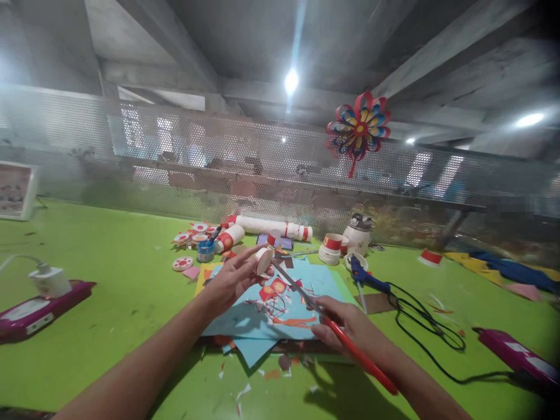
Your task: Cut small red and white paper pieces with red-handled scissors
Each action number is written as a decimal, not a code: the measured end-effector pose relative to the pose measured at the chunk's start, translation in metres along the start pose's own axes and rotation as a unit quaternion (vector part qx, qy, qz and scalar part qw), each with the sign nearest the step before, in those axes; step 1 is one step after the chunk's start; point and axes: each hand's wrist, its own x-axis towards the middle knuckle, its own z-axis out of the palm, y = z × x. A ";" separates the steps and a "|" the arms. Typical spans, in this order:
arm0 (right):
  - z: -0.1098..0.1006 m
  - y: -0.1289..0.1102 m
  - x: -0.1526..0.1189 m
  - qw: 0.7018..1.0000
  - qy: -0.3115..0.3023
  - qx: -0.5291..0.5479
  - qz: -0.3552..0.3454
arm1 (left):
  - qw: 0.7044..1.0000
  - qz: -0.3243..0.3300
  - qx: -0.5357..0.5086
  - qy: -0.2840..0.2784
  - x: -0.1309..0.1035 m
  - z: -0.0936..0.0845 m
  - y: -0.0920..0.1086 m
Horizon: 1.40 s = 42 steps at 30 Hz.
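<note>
My left hand point(234, 279) pinches a small white round piece point(263, 262), like a cut-off paper cup end, raised above the blue paper. In my right hand point(343, 324) is a red-handled tool with a long, narrow grey metal blade point(293, 282). The blade's tip reaches the white piece's right side; whether it touches cannot be told. Beneath both hands lies a stack of light blue paper point(332, 286) with red and orange scraps point(275, 291) on it.
A blue glue gun point(365, 275) with a looping black cable lies at right. Behind are cut paper cups point(331, 249), a white bottle point(359, 233), a long white tube point(271, 226) and a blue jar point(205, 251). Purple power strips point(48, 309) sit at both sides.
</note>
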 end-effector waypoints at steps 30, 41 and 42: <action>0.017 0.009 -0.009 1.000 -0.027 0.003 0.015 | 0.984 0.005 0.168 -0.058 0.000 0.004 0.013; 0.017 0.013 -0.013 0.999 -0.031 -0.022 0.027 | 0.964 -0.031 0.260 -0.045 0.001 0.006 0.018; 0.018 0.014 -0.013 0.999 -0.029 -0.026 0.025 | 0.964 -0.031 0.259 -0.048 0.001 0.005 0.018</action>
